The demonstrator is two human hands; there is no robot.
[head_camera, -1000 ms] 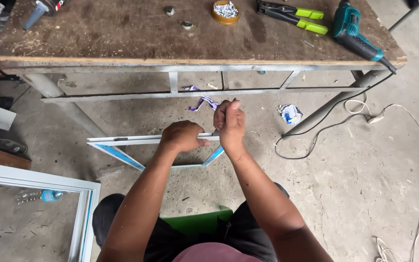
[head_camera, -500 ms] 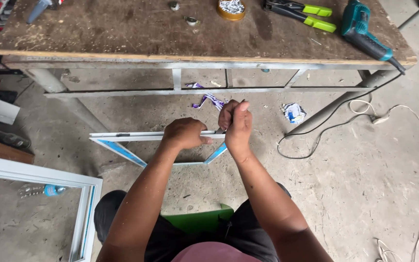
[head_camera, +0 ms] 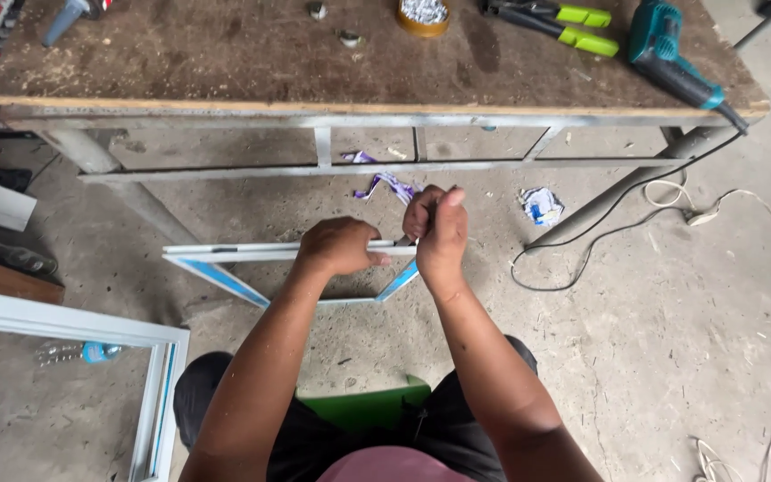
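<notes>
1. Centrally, a white frame with blue-taped edges is gripped on its top bar by the left hand.
2. Beside it, the right hand is clenched around a thin tool; its kind cannot be told.
3. Crumpled blue-white wrappers lie on the concrete floor below the dusty workbench.

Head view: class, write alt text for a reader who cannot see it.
A seated person's left hand steadies a white frame with blue tape while the right hand pinches something small at its corner. A worn workbench stands ahead, holding a teal power tool.
</notes>
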